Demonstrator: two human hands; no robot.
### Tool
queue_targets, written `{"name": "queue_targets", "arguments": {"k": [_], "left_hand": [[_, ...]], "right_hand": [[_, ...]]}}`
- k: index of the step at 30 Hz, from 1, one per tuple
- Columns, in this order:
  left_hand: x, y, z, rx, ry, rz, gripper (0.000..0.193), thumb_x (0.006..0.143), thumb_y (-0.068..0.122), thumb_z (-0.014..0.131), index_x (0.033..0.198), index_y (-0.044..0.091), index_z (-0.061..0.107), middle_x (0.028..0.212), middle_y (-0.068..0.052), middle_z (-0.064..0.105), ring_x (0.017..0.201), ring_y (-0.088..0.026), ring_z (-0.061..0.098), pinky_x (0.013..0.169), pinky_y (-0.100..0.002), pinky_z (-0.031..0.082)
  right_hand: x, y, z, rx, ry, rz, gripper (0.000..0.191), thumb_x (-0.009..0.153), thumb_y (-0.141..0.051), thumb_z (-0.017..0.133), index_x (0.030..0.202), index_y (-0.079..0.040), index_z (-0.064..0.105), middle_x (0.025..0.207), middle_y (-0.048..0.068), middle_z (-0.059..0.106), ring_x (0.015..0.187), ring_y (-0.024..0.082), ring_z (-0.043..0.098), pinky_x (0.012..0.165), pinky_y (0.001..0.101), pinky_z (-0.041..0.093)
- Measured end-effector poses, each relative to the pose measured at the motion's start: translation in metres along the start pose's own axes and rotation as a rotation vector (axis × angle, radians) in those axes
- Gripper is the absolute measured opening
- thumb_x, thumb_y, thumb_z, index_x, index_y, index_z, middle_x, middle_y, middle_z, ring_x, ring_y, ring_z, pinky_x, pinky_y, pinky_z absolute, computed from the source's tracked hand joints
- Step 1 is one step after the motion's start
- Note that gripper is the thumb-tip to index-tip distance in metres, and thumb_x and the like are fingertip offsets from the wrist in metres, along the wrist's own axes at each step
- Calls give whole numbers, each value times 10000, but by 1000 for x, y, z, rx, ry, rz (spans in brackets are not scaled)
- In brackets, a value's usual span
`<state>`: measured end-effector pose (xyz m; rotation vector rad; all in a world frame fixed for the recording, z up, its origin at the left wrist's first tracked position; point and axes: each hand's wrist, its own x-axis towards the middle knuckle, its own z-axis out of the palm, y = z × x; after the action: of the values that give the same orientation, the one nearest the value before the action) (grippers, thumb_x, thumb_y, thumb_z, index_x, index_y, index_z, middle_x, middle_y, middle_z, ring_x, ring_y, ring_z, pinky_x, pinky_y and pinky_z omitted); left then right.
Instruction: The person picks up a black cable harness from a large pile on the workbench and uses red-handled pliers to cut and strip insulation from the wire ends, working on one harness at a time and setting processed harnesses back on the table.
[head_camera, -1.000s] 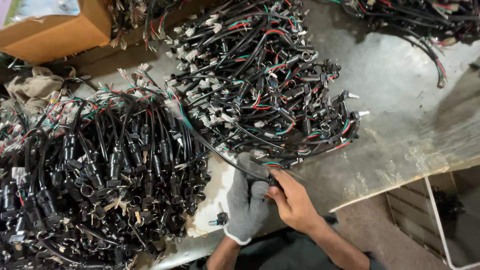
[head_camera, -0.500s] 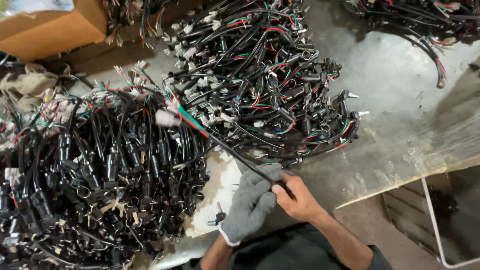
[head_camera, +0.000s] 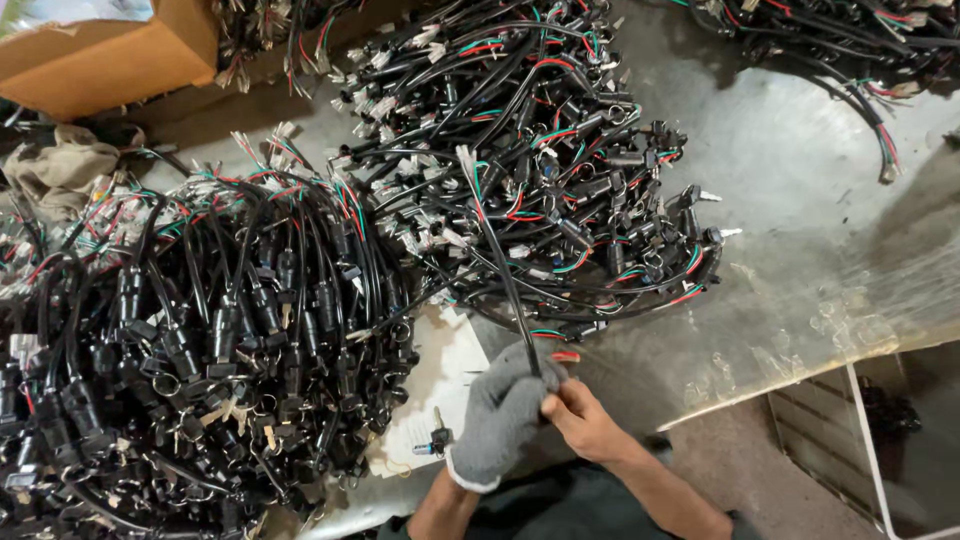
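Where harnesses (head_camera: 200, 330) sprawl, scuffed grey worktable (head_camera: 800, 200).

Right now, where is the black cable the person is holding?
In the head view, the black cable sits low at centre, pinched between the gloved left hand and bare right hand, running up over the right-hand wire pile.

Workshop: wire harness heaps (head_camera: 200, 350) on worn metal bench (head_camera: 800, 180), cardboard box (head_camera: 110, 50).

Worn workshop bench seen from above
A scuffed grey metal tabletop (head_camera: 800, 150) under a clear plastic sheet; a cardboard box (head_camera: 110, 55) sits top left, dim floor (head_camera: 740, 460) below.
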<state>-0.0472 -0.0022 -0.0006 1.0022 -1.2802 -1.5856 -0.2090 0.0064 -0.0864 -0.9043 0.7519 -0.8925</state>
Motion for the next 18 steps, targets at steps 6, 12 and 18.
{"name": "queue_targets", "arguments": {"k": [6,12,18], "left_hand": [[2,-13,-9,20,58,-120,420,1052,184,569,1449,46,566,1100,-83,607,948,-175,529,836,-319,474],[-13,-18,-25,-67,313,-18,315,1048,205,460,1288,13,532,1014,-28,604,857,-102,583,765,-258,523],[-19,2,-37,259,309,66,183,1054,169,555,1131,9,599,951,-17,518,798,-108,491,693,-252,452]], "right_hand": [[4,-17,14,-259,237,-157,444,1101,-347,566,1374,-45,388,1136,106,491,962,157,469,867,368,451],[14,-58,6,-1313,145,-559,696,845,-549,678,1320,-75,494,1325,173,538,1243,392,499,1038,473,386],[18,-20,5,-1754,145,-615,612,857,-514,700,1288,-92,600,1296,110,598,1222,315,542,1024,483,410]]}}
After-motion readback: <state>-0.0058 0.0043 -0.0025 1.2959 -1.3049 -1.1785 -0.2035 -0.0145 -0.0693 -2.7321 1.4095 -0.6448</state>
